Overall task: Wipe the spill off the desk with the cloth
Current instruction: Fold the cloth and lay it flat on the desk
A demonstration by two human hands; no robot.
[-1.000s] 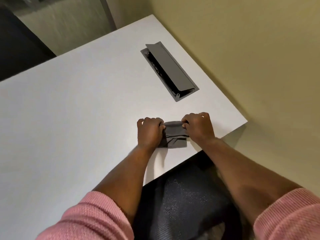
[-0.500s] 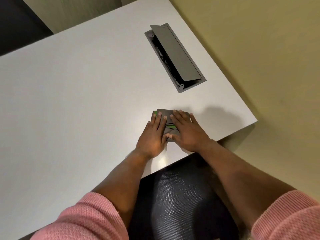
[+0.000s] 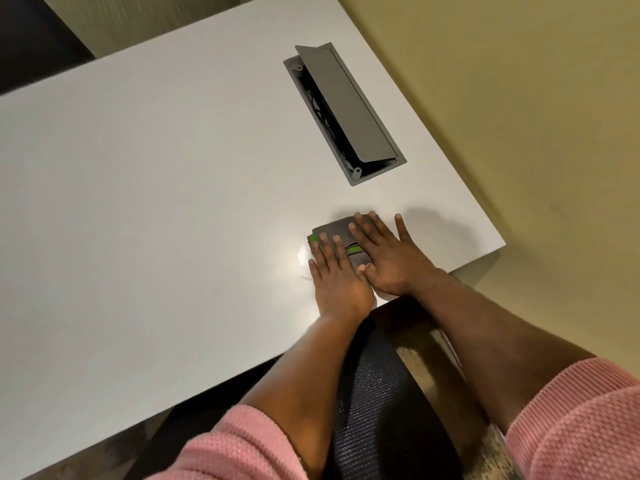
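Cloth flattened, ready to wipe.
My left hand [image 3: 337, 277] and right hand [image 3: 388, 259], fisted on the folded dark-grey cloth with green trim [image 3: 337, 227] a second ago, now press it open-palmed near the white desk [image 3: 156, 202] front edge; no spill visible.

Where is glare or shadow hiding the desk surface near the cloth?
Head view: a bright glare patch sits on the white desk just left of the folded grey cloth; a soft shadow falls right of the right hand; the left hand stays sharp.
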